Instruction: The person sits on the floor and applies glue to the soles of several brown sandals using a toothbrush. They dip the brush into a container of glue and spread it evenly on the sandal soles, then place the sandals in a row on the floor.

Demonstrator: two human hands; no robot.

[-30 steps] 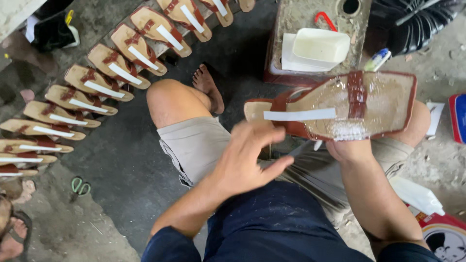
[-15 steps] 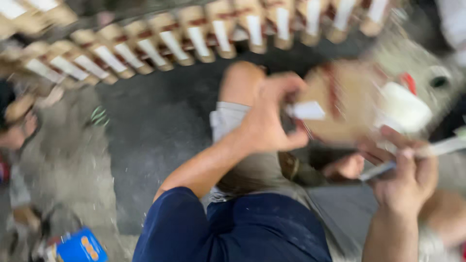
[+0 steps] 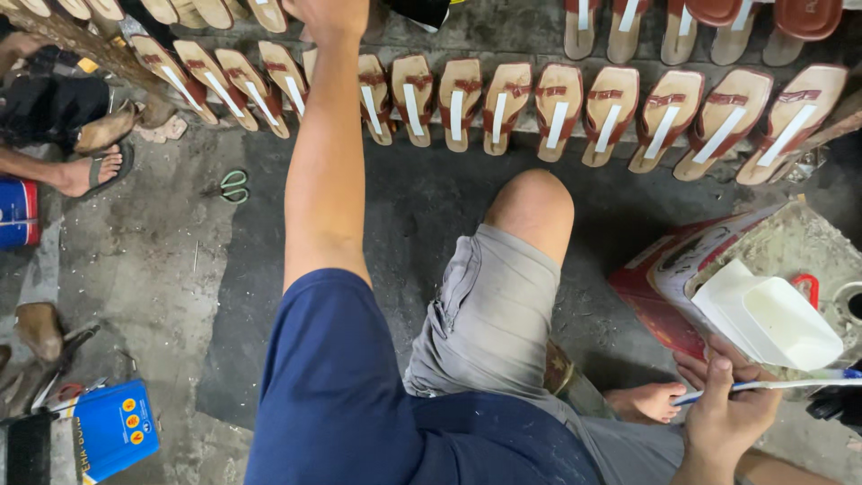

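Left hand [image 3: 328, 18] reaches to top-centre row of tan leather sandals [image 3: 503, 103], grip unclear; right hand [image 3: 727, 418], bottom right, pinches thin white-blue brush [image 3: 772, 385].

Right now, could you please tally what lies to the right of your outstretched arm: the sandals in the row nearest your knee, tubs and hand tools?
Sandals: 9
White tub: 1
Thin white stick, held in the right hand: 1
Total: 11
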